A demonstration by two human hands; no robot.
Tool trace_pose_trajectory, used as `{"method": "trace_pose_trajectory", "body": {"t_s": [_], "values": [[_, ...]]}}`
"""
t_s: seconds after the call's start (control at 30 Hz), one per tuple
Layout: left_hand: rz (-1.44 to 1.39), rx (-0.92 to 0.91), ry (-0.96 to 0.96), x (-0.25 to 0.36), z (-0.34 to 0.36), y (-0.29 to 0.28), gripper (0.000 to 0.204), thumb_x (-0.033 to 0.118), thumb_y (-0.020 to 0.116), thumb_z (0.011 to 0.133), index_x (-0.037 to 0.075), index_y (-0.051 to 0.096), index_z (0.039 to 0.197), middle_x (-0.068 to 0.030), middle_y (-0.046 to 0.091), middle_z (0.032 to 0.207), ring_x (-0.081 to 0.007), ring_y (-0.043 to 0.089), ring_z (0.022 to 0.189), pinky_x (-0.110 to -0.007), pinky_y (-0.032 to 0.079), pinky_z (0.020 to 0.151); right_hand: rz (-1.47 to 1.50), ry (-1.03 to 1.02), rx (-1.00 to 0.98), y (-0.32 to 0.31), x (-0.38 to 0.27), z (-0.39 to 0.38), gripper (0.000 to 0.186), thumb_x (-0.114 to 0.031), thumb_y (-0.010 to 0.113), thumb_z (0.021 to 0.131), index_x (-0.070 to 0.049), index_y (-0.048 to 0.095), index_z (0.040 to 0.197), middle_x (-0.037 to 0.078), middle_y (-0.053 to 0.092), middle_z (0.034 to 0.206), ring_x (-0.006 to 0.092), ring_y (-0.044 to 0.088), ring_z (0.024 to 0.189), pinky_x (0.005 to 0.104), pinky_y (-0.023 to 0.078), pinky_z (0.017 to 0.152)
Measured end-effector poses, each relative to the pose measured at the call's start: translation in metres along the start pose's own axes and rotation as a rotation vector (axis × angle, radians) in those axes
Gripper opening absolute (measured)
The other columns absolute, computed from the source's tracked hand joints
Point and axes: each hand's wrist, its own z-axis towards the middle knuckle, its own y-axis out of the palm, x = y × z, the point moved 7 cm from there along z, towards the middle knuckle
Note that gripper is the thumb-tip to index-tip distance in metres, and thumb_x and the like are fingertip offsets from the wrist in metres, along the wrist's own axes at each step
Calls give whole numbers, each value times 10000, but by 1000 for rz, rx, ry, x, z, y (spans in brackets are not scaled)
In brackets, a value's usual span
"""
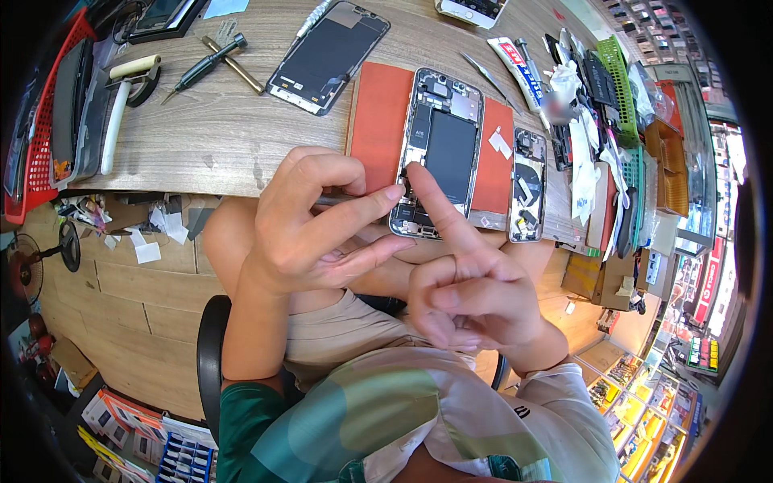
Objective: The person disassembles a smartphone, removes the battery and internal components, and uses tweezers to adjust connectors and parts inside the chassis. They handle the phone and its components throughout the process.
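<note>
As right hand (479, 286) points into opened phone (449, 153), left hand (310, 221) touches its edge; grips unclear

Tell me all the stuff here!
large phone: one, black and silver, over mat
mat: one, red, under large phone
small phone: one, black and white, mat's right
phone screen: one, dark grey, mat's upper left
screwdriver: one, dark, upper left
rod: one, brown, crossing screwdriver
tube: one, white and blue, upper right
tweezers: one, silver, beside tube
table: one, greyish-brown, under mat
red basket: one, red, far left
clutter: uncountable, mixed colours, right side
left grip: one, bare, beside large phone
right grip: one, bare, pointing at large phone
</note>
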Motion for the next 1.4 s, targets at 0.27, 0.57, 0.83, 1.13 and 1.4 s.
{"method": "trace_pose_trajectory", "body": {"t_s": [0.27, 0.57, 0.83, 1.13, 1.4], "values": [[14, 4, 5, -3, 2, 1, 639, 220, 1056, 603, 24, 868, 1181, -96, 628, 1071, -245, 624, 920, -335, 523, 701, 594, -152, -168, -6, 10, 3, 1016, -42, 472, 1045, -290, -98, 1849, 211, 620, 830, 157, 422, 473, 274, 385, 435], [9, 0, 14, -5, 2, 0, 632, 220, 1049, 607, 25, 870, 1180, -98, 621, 1073, -247, 621, 923, -338, 525, 708, -79, -44, -1, -6, -2, 6, 994, -30, 476, 1093, -221, -151, 1841, 247, 734, 992, 111, 477, 519, 238, 413, 531], [13, -9, 2, -4, 2, 0, 622, 210, 1047, 600, 16, 867, 1164, -107, 614, 1078, -241, 617, 909, -337, 512, 683, -448, -19, 163, 5, -5, 9, 1042, 63, 477, 1045, -217, -125, 1848, 240, 777, 1045, 58, 438, 548, 189, 388, 543], [-5, 3, -2, -4, 3, 0, 611, 203, 1048, 606, 12, 864, 1156, -105, 607, 1060, -236, 611, 878, -341, 500, 685, -325, 29, 155, 4, -12, 7, 1028, 70, 480, 1060, -206, -119, 1849, 199, 789, 1061, 41, 444, 585, 188, 386, 557], [11, -4, -2, -4, 2, 1, 613, 195, 1043, 596, 23, 867, 1157, -91, 607, 1062, -231, 606, 876, -346, 499, 705, -532, -53, 172, 7, -10, 9, 1007, 45, 514, 1100, -194, -118, 1847, 159, 800, 1074, 21, 460, 619, 184, 391, 571]]}}
